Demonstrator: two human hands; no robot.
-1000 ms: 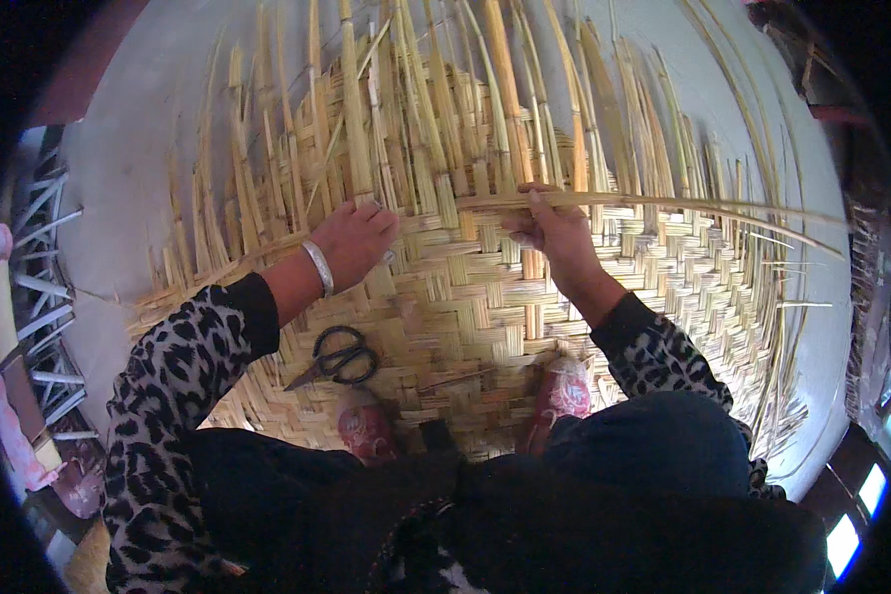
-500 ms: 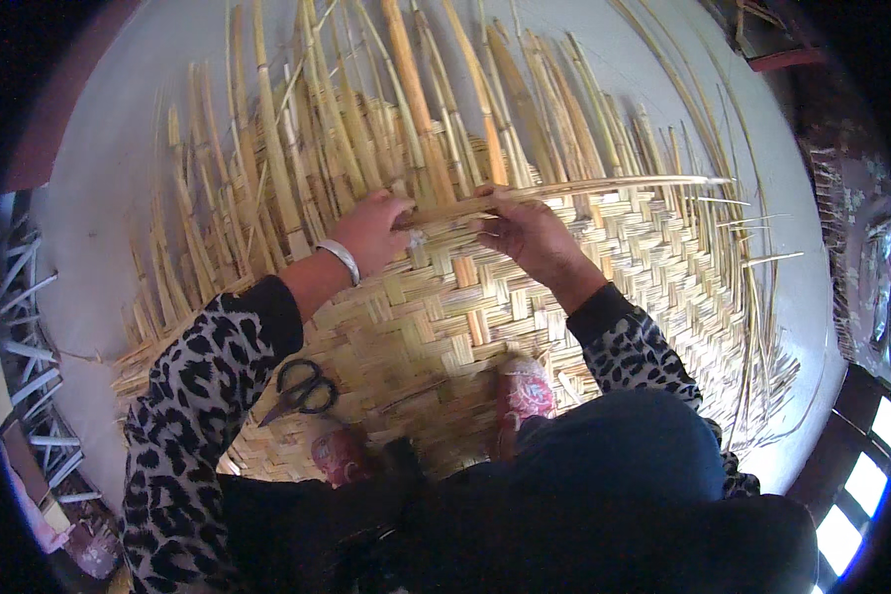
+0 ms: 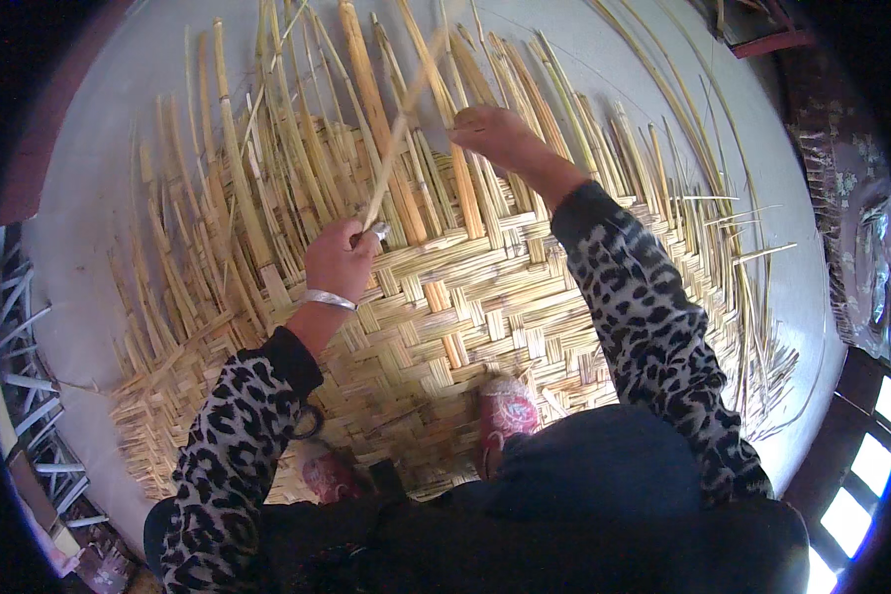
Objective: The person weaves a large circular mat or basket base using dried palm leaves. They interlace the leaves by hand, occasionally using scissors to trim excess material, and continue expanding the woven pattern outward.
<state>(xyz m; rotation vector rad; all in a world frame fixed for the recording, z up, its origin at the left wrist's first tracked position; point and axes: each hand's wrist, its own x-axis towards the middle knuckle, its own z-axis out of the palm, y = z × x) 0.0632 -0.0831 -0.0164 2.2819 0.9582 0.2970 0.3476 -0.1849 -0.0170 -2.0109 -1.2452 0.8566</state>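
Reed strip [image 3: 391, 153], crosswise 1 s earlier, now slants toward 1 o'clock from left hand [image 3: 342, 259], fingers gripping it. Right hand [image 3: 502, 138] now off strip, 2 o'clock from left; finger closure unclear.

We see a woven mat [image 3: 465, 322] in straw yellow and pale gold, its stepped blocks broken by a few orange-tan patches. Loose stalks [image 3: 374, 99] run from greenish yellow to warm orange-brown; the slanting strip [image 3: 402, 129] is plain tan. We note grey-and-black leopard print on both sleeves [image 3: 643, 317], black cuffs [image 3: 292, 358], a silver bracelet [image 3: 329, 298], dark blue trousers [image 3: 604, 460], red-pink shoes [image 3: 506, 411] with whitish patterning, and pale grey floor [image 3: 74, 257].
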